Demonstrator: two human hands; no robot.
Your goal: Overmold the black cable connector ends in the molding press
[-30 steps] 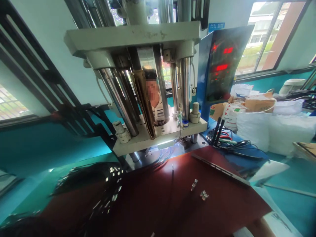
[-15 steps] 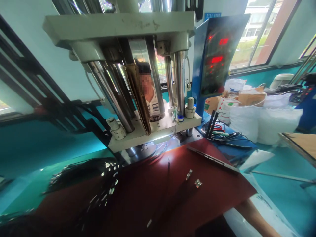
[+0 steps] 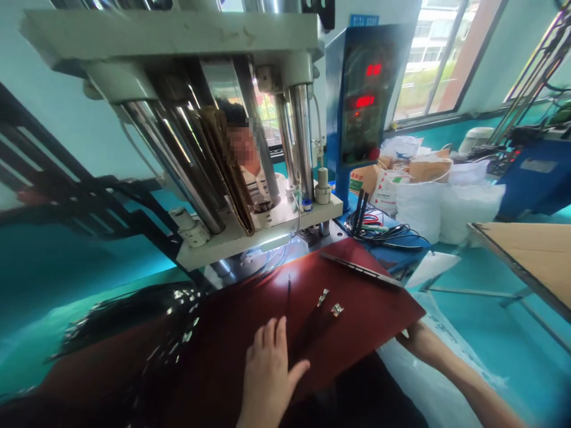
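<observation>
My left hand [image 3: 267, 368] lies open on a dark red board [image 3: 370, 318], fingers spread, just below a thin black pin [image 3: 288, 291] standing on the board. Two small metal fittings [image 3: 323, 297] [image 3: 337, 310] sit a little beyond my fingertips, untouched. My right hand [image 3: 408, 336] reaches the board's right edge, its fingers hidden beneath the edge. A long metal strip [image 3: 361, 270] lies along the board's far edge. On the left, a bundle of black cables with shiny metal terminals [image 3: 134, 315] lies blurred over the board.
A press with chrome columns [image 3: 294, 137] and a white platen [image 3: 259, 229] stands beyond the board, beside a control panel with red digits [image 3: 361, 101]. A person [image 3: 241, 145] shows behind the columns. Black wires [image 3: 383, 232] and white sacks [image 3: 419, 211] lie to the right.
My left hand has come into view from below, and my right forearm has moved further in to the board's edge. The whole scene has shifted left as my head turned.
</observation>
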